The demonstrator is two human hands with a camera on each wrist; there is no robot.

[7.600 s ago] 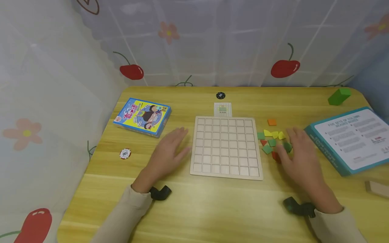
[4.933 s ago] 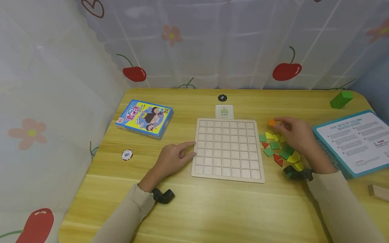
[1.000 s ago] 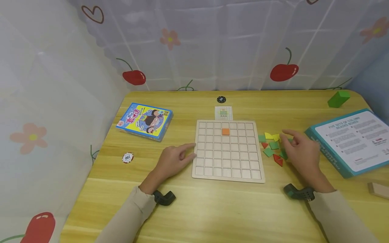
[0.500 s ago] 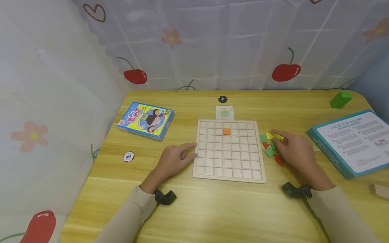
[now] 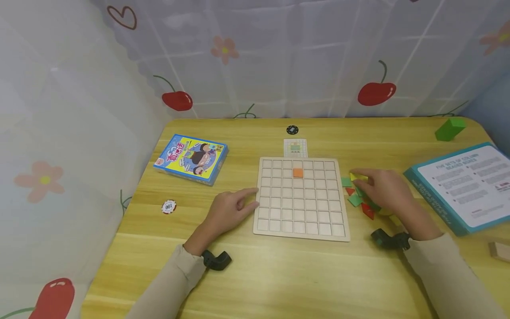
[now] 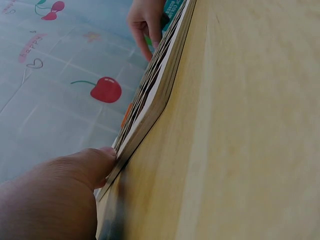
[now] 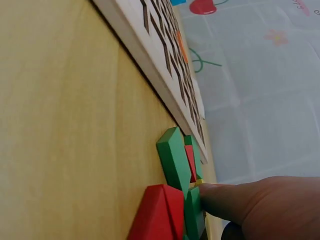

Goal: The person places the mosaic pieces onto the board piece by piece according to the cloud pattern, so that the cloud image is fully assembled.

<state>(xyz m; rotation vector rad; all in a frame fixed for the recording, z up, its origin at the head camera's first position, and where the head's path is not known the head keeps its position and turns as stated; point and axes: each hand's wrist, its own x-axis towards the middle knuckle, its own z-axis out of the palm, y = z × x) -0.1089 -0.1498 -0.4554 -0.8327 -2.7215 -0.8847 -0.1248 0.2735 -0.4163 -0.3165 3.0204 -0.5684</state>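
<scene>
A pale wooden grid board (image 5: 304, 193) lies mid-table with one orange square tile (image 5: 298, 173) in a cell near its top. My left hand (image 5: 227, 210) has thumb and forefinger against the board's left edge; in the left wrist view the thumb (image 6: 95, 162) lies at the rim. To the right of the board, my right hand (image 5: 388, 190) pinches a yellow tile (image 5: 358, 177) between thumb and forefinger, low over the pile. Around those fingertips are green tiles (image 5: 354, 200) and red triangular tiles (image 5: 368, 211). Part of the pile is hidden beneath the hand.
A small pattern card (image 5: 295, 148) touches the board's top edge, with a black chip (image 5: 292, 130) behind it. At left are a blue-and-yellow game box (image 5: 193, 158) and a white-red chip (image 5: 169, 207). At right stand a teal box (image 5: 466, 186), a green block (image 5: 450, 129) and a wooden block (image 5: 500, 251).
The orange tile went from the table beside the pile, by the right hand, to the board. The right hand then returned to the pile and moved left onto a yellow tile. The left hand came to the board's edge.
</scene>
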